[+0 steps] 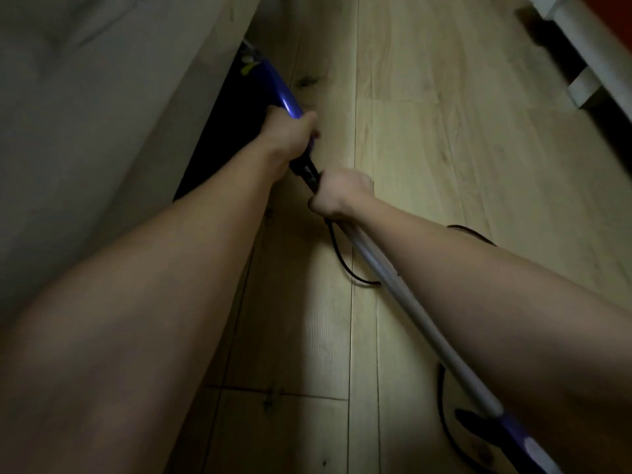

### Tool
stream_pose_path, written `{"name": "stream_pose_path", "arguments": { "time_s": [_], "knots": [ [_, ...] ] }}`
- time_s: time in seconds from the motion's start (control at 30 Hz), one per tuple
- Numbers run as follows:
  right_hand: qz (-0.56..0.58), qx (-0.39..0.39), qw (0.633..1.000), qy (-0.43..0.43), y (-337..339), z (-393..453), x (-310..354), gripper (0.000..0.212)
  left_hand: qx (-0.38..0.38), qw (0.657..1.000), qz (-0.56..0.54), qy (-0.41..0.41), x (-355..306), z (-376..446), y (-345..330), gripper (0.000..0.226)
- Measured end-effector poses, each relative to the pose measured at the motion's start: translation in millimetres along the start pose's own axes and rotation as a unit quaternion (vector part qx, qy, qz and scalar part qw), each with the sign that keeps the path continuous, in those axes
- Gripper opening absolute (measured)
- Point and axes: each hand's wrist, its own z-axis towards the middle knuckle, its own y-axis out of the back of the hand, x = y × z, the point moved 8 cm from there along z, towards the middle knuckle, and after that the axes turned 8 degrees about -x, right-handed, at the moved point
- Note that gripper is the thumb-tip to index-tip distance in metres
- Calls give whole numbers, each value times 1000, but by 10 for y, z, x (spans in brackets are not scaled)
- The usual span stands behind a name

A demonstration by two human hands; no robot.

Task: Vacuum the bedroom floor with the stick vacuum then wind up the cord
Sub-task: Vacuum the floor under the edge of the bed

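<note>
Head view: one stick vacuum (403,295), two hands, one black cord (342,258) looping on the wood floor (444,131). Right hand (342,196) fingers clenched round the grey tube; left hand (290,133) grasps the purple body further up. Vacuum head goes under the bed (102,97) edge, probably, too dark. White furniture (588,56) far right.
</note>
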Motion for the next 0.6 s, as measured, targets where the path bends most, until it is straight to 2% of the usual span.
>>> {"name": "stream_pose_path", "arguments": {
  "time_s": [0.03,0.13,0.2,0.27,0.4,0.53,0.6],
  "knots": [
    [0,11,1000,-4,-1,-130,-50,18,12,1000,7,3,18,-110,-17,19],
    [-3,44,999,-14,1,-566,-195,20,67,997,17,34,100,-441,-93,14],
    [-3,58,998,-16,-19,-871,-290,21,104,992,15,67,190,-666,-123,22],
    [-2,67,998,-21,-26,-1199,-376,17,130,988,12,86,253,-940,-126,22],
    [-2,86,996,-35,-15,-1732,-510,15,143,984,12,109,319,-1456,-178,21],
    [-11,91,995,-45,-8,-2244,-711,15,148,971,-82,166,357,-1898,-194,39],
    [-16,89,995,-48,-19,-2487,-847,14,164,968,-85,172,394,-2109,-227,38]
  ]
}}
